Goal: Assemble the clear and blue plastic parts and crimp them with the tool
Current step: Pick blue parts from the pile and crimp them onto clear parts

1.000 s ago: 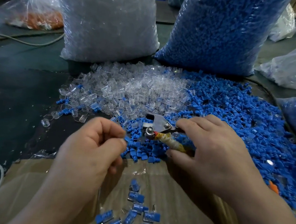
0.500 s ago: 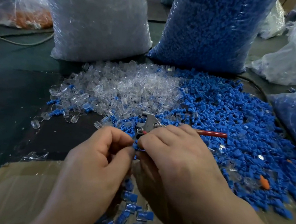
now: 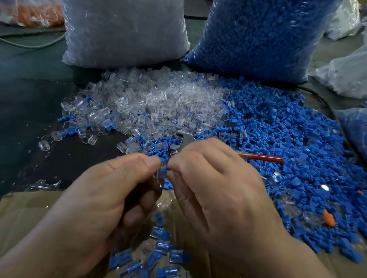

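Where left hand (image 3: 108, 199) and right hand (image 3: 217, 199) meet near centre, fingers pinch the work: left on a small clear plastic shell (image 3: 158, 179), right on a small blue plastic insert (image 3: 168, 184), the two touching. Step, as judged: assembly; crimp not yet made. Grey metal crimping tool with red handle (image 3: 264, 158): on the heap of loose blue plastic parts (image 3: 291, 139) on the counter (image 3: 21, 121), just beyond the right hand. Next: seat insert squarely, then take up tool.

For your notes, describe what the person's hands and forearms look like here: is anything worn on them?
The left hand and right hand are both bare: no gloves, and no rings on the fingers that show. Both forearms are bare as well, with no sleeve, watch or bracelet in view down to the picture's lower edge.
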